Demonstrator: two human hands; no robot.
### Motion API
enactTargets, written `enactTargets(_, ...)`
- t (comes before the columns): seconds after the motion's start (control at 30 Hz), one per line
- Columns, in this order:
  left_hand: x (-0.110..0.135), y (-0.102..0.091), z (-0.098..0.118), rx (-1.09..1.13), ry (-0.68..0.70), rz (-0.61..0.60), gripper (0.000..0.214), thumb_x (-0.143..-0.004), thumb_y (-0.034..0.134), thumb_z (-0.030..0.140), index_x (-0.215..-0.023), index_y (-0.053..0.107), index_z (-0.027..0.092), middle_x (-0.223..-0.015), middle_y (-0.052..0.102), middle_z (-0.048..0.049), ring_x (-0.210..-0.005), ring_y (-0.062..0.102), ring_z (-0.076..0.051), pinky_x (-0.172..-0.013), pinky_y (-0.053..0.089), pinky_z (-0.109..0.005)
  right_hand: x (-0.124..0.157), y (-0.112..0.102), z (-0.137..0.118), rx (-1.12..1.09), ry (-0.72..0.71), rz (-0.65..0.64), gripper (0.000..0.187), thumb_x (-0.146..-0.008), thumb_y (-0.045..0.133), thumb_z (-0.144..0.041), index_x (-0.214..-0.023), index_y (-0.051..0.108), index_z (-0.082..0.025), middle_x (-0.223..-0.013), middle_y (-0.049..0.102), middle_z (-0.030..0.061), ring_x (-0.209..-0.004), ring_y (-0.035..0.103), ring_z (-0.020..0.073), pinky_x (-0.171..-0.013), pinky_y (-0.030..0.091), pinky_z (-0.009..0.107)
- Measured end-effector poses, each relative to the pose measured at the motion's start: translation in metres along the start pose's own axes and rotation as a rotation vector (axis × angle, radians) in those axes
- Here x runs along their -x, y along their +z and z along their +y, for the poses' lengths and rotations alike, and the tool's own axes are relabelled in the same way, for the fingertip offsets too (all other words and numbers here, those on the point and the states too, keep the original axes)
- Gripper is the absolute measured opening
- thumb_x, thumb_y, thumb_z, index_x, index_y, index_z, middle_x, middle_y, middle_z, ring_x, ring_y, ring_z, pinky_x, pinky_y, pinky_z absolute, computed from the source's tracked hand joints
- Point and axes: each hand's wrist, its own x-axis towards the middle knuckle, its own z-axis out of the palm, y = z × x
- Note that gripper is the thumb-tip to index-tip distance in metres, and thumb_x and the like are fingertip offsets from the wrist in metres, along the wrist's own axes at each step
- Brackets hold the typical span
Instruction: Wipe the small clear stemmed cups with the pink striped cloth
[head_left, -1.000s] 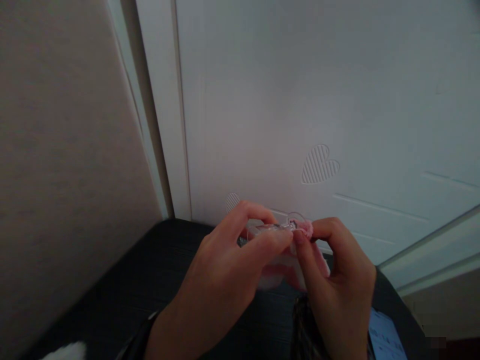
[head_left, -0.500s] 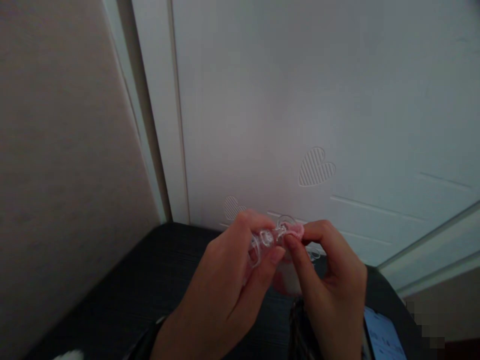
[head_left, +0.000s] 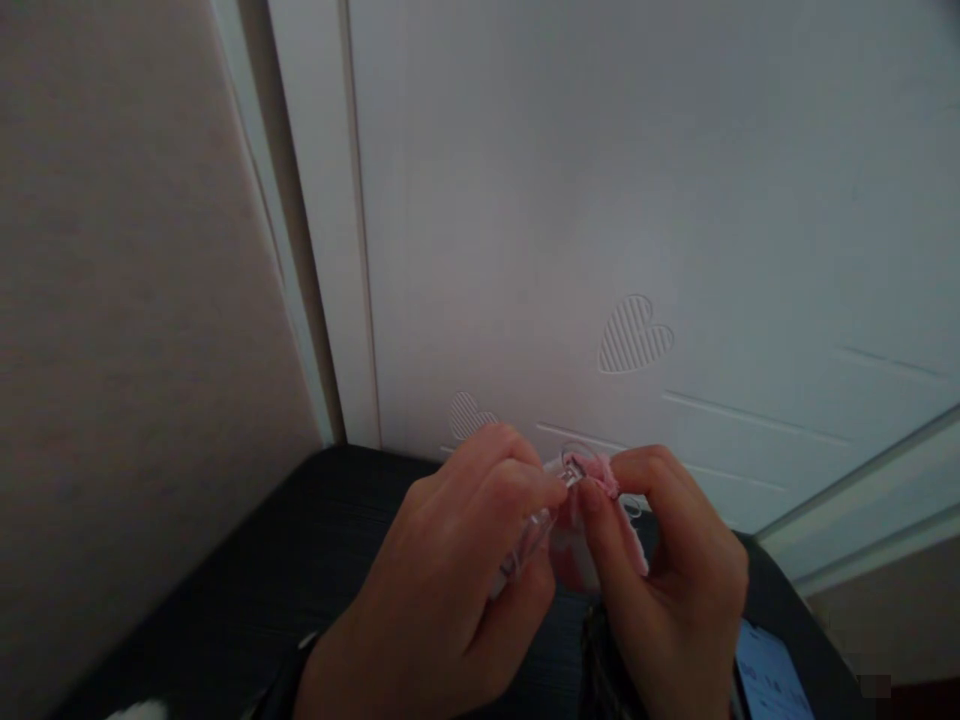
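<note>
My left hand [head_left: 457, 560] is closed, with clear plastic pieces [head_left: 532, 535] showing between its fingers and thumb. Their exact kind is hard to make out. My right hand [head_left: 660, 575] pinches the edge of a pink and white fluffy cloth [head_left: 576, 555] between thumb and forefinger. Where the hands meet, a small clear plastic clip-like part [head_left: 572, 472] touches the cloth's upper edge, and a thin clear loop rises above it. The cloth hangs down between and behind the hands; my fingers hide part of it.
Under the hands is a dark table [head_left: 300, 560], its far edge close to a white panel [head_left: 525, 250] with embossed hearts. A phone [head_left: 772, 672] with a lit screen lies right of my right wrist. A white object [head_left: 139, 710] shows at the bottom left.
My left fingers have curled further over the clear plastic and moved closer to the cloth edge. My right hand has shifted slightly right and down, and more of the pink cloth shows.
</note>
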Motion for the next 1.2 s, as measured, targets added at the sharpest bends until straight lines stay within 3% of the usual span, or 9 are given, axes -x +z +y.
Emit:
enactTargets(0.13,-0.001,0.003,0.003,-0.119,-0.103,0.033,0.03,-0.089,0.061,0.014,-0.113,0.045,0.024,-0.094,0.06,0.0008,-0.081,0.063,-0.016,-0.069,0.05,-0.029,0.0,0.0,0.002,0.012,-0.015,-0.004,0.016,-0.09,0.061,-0.007,-0.079,0.061,-0.019,-0.074,0.06,-0.0043,-0.069,0.057,0.0065,-0.063,0.042,0.016)
enactTargets(0.27,-0.001,0.003,0.002,-0.149,-0.195,0.041,0.015,-0.098,0.054,0.021,-0.11,0.044,0.024,-0.091,0.063,0.0018,-0.074,0.065,-0.015,-0.064,0.051,-0.029,0.0,0.0,0.004,0.025,-0.002,-0.006,0.016,-0.091,0.063,-0.008,-0.079,0.061,-0.019,-0.075,0.06,-0.0042,-0.07,0.057,0.0068,-0.064,0.042,0.017)
enactTargets(0.53,-0.003,0.0,0.0,-0.152,-0.056,-0.079,0.017,-0.095,0.052,0.011,-0.104,0.044,0.024,-0.089,0.056,0.0012,-0.079,0.059,-0.016,-0.066,0.049,-0.028,0.002,-0.002,0.011,-0.021,0.039,-0.029,0.014,-0.09,0.068,-0.009,-0.083,0.064,-0.021,-0.08,0.065,-0.0036,-0.077,0.061,0.0092,-0.071,0.045,0.02)
enactTargets(0.7,-0.005,-0.001,-0.002,-0.156,-0.016,-0.079,0.021,-0.09,0.054,0.005,-0.096,0.045,0.023,-0.087,0.053,0.0013,-0.077,0.054,-0.015,-0.065,0.045,-0.027,0.002,-0.003,0.007,-0.034,0.053,-0.081,0.016,-0.09,0.066,-0.008,-0.082,0.063,-0.021,-0.081,0.065,-0.0034,-0.078,0.062,0.01,-0.071,0.046,0.021)
enactTargets(0.97,-0.004,0.004,0.003,-0.224,-0.202,-0.02,0.031,-0.091,0.058,0.015,-0.118,0.045,0.023,-0.093,0.062,0.0011,-0.078,0.062,-0.016,-0.068,0.047,-0.029,0.0,-0.002,0.008,0.085,-0.014,-0.004,0.019,-0.089,0.062,-0.006,-0.078,0.056,-0.02,-0.074,0.057,-0.0033,-0.069,0.054,0.0107,-0.063,0.041,0.023)
enactTargets(1.2,-0.006,0.005,0.004,-0.145,-0.176,-0.068,0.019,-0.096,0.053,0.01,-0.106,0.046,0.024,-0.089,0.058,0.0026,-0.074,0.06,-0.014,-0.067,0.047,-0.026,-0.001,-0.002,0.009,0.067,0.022,-0.022,0.014,-0.09,0.062,-0.009,-0.081,0.06,-0.019,-0.076,0.06,-0.0027,-0.073,0.057,0.0106,-0.066,0.043,0.023)
